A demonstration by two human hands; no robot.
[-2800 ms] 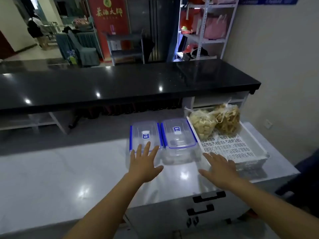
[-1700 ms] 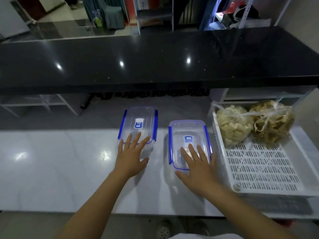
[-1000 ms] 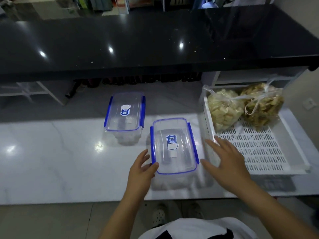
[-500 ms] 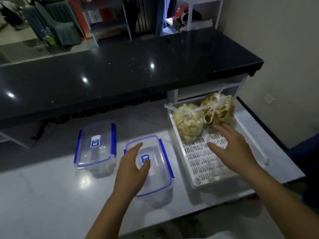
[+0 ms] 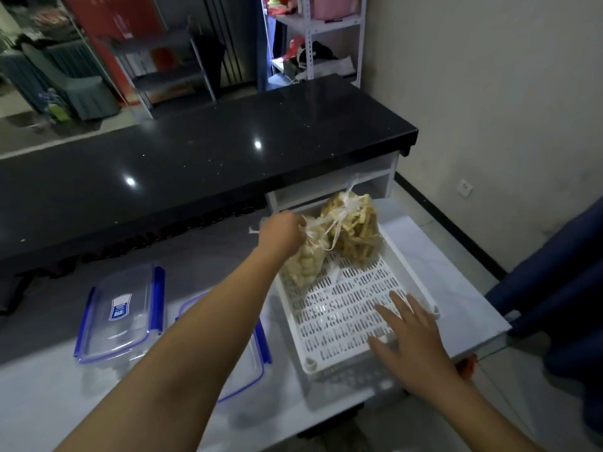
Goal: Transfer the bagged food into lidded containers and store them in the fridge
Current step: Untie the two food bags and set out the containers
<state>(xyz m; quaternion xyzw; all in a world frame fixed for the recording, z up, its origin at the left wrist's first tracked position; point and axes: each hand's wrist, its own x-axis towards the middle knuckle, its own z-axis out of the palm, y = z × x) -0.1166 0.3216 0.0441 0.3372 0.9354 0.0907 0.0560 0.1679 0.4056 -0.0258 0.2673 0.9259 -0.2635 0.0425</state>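
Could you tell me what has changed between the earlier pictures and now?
The left hand left the nearer container, reached across to the white tray and now grips the knotted top of the paler food bag. The right hand drew back to the tray's near end, open. Both containers stay lidded; the darker bag remains in the tray.

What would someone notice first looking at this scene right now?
Probably the left hand reaching across to grip the knotted top of the pale bag of food at the far end of the white slotted tray, with a darker bag right beside it. The right hand rests open over the tray's near end. To the left, two clear containers with blue-clipped lids sit closed on the white counter.
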